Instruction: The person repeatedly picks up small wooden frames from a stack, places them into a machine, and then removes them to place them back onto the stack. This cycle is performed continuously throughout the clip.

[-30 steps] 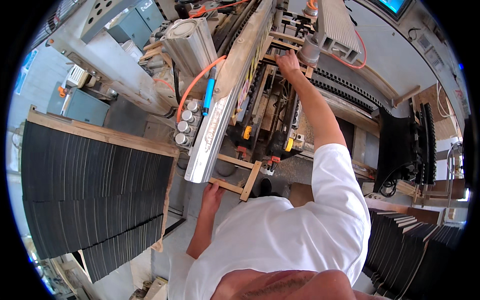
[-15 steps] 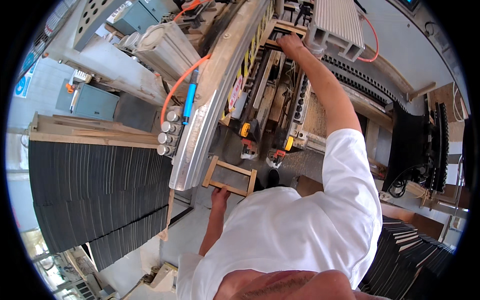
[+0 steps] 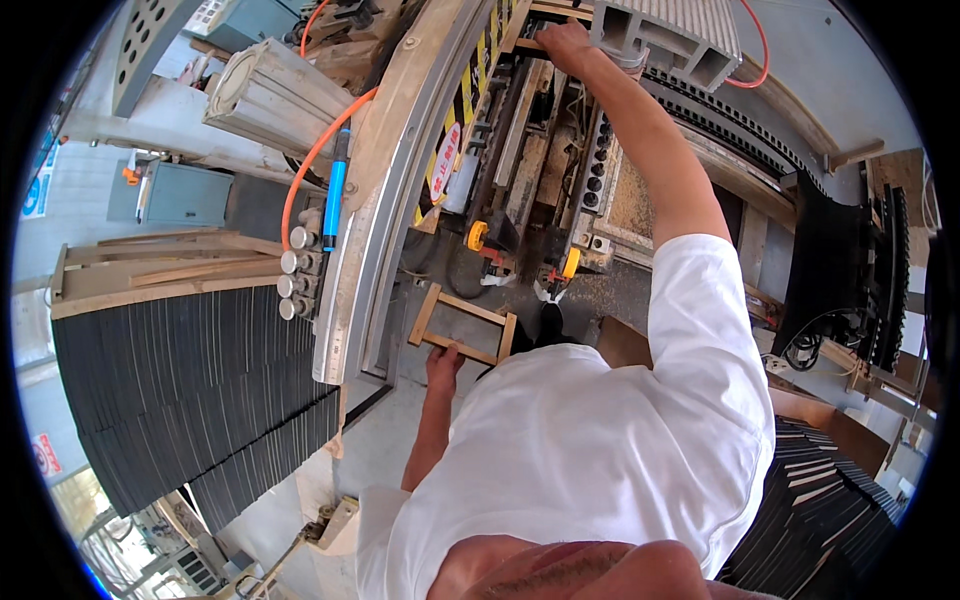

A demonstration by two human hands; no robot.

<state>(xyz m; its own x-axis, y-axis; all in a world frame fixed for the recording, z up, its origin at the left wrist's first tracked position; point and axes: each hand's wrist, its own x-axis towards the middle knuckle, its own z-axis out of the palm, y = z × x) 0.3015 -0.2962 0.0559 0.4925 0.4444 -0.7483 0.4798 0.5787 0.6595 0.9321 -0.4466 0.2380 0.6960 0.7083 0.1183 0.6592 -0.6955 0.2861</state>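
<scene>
A long machine beam is set between a tall stack of black sheets on the left and the working space; the floor side at right is taken up by more black sheets. Along the beam, an orange hose and a bright blue cylinder are mounted. Part of the machine bed near the right hand is blocked from view by a ribbed grey metal block. The beam's metal is worn and scuffed; wood dust is scattered around the rails, and two yellow knobs are fitted at their ends. A small wooden frame, an open rectangle of pale, smooth slats, is held before the machine, its near slat pinched by the left hand. Wooden slats on the bed are touched by the right hand; whether they are gripped cannot be told.
</scene>
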